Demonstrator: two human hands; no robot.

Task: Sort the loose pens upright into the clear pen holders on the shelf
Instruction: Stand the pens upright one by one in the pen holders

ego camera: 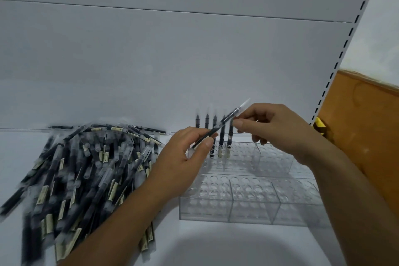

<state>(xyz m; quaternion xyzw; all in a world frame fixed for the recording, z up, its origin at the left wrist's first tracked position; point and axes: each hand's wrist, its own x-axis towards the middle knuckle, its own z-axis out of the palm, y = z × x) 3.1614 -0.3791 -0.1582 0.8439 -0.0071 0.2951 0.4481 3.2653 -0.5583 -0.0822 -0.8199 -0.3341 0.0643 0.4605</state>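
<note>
A black pen with a clear cap (223, 123) is held slanted above the holders. My left hand (183, 157) pinches its lower end, and my right hand (269, 127) pinches its capped upper end. Behind the pen, several black pens (220, 138) stand upright in the back clear pen holder (259, 157). A second clear pen holder (248, 198) with round holes sits in front of it and holds nothing. A big heap of loose black pens (82, 170) lies on the white shelf at the left.
The white shelf back panel (172, 60) rises behind everything. A slotted shelf upright (343, 49) runs along the right, with a brown board (367, 136) and a small yellow item (319, 127) beyond it. Bare shelf surface (216, 248) lies in front of the holders.
</note>
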